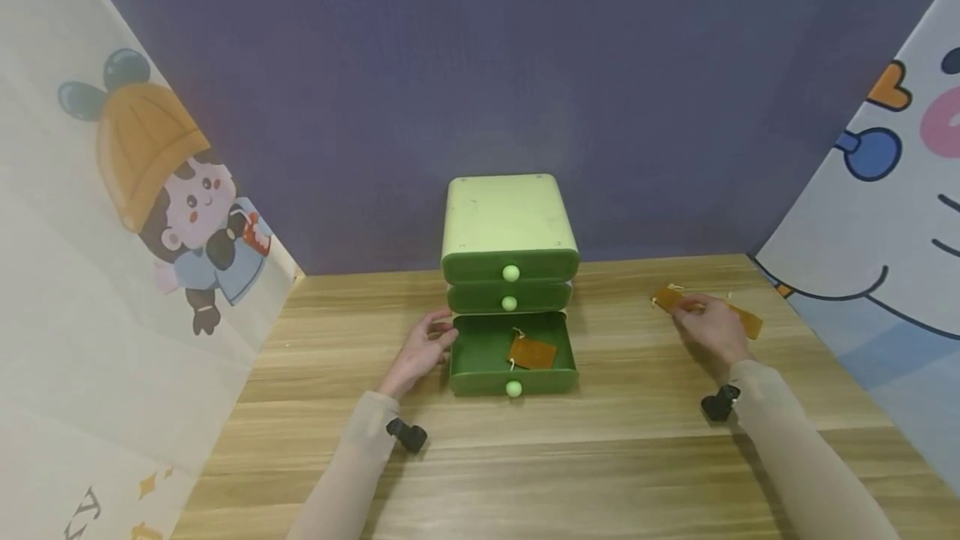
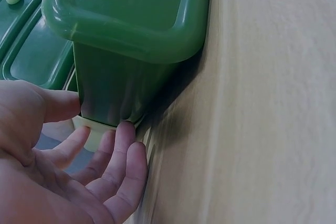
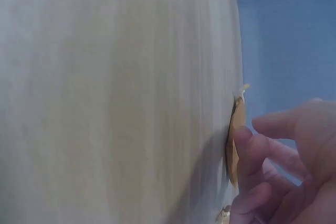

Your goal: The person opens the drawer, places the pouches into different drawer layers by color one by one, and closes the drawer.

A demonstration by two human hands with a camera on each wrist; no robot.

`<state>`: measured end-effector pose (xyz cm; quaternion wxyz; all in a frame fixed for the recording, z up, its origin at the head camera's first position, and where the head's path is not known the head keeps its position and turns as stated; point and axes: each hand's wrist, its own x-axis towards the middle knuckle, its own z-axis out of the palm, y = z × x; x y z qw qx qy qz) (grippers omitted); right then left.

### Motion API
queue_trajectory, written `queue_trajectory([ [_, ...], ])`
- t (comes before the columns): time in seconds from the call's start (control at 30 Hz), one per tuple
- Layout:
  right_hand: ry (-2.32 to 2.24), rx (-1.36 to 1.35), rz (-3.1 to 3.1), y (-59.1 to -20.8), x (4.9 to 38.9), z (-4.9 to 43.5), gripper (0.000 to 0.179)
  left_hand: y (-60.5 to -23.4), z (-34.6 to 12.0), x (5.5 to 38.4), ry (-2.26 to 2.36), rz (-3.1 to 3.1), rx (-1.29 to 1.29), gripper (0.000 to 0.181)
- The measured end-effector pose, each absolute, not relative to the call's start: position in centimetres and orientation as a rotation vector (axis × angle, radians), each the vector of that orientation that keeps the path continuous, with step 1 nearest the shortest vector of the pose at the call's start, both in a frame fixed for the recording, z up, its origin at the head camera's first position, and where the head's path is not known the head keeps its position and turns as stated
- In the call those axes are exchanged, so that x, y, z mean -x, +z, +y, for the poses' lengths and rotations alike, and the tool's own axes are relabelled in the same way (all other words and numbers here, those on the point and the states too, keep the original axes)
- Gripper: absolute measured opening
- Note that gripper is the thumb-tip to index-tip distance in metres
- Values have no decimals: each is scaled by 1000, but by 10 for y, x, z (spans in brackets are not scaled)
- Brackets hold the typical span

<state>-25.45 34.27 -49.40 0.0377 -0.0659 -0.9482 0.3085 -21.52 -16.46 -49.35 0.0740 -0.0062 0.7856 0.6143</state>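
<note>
A small green cabinet [image 1: 510, 215] with three drawers stands mid-table, its bottom drawer [image 1: 472, 344] pulled out. One orange-brown drawstring pouch [image 1: 536, 354] with pale cords lies in that drawer. Beside the drawer's left side is my left hand [image 1: 422, 350]; in the left wrist view its loosely bent fingertips [image 2: 125, 129] are right at the cabinet's pale front edge. Over on the right, my right hand [image 1: 711, 327] is above two more pouches, one [image 1: 664, 298] showing left of the fingers and another [image 1: 750, 323] to the right. Thumb and forefinger stand apart beside a pouch [image 3: 236, 129] in the right wrist view.
The wood-grain table [image 1: 465, 473] meets a dark blue wall [image 1: 495, 65] at the back. Printed cartoon panels flank it, a capped figure [image 1: 191, 198] at left and a large face at right. Upper drawers [image 1: 480, 265] of the cabinet are closed.
</note>
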Motion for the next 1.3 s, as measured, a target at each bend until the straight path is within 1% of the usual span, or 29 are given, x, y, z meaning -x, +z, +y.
queue_trajectory([
  [0.37, 936, 227, -2963, -497, 261, 359, 58, -493, -165, 215, 1864, 2337, 21, 52],
  [1.0, 835, 39, -3058, -491, 266, 370, 46, -496, -165, 216, 1866, 2349, 22, 51],
  [1.3, 826, 35, -3094, -491, 269, 372, 45, -495, -165, 215, 1866, 2340, 17, 53],
])
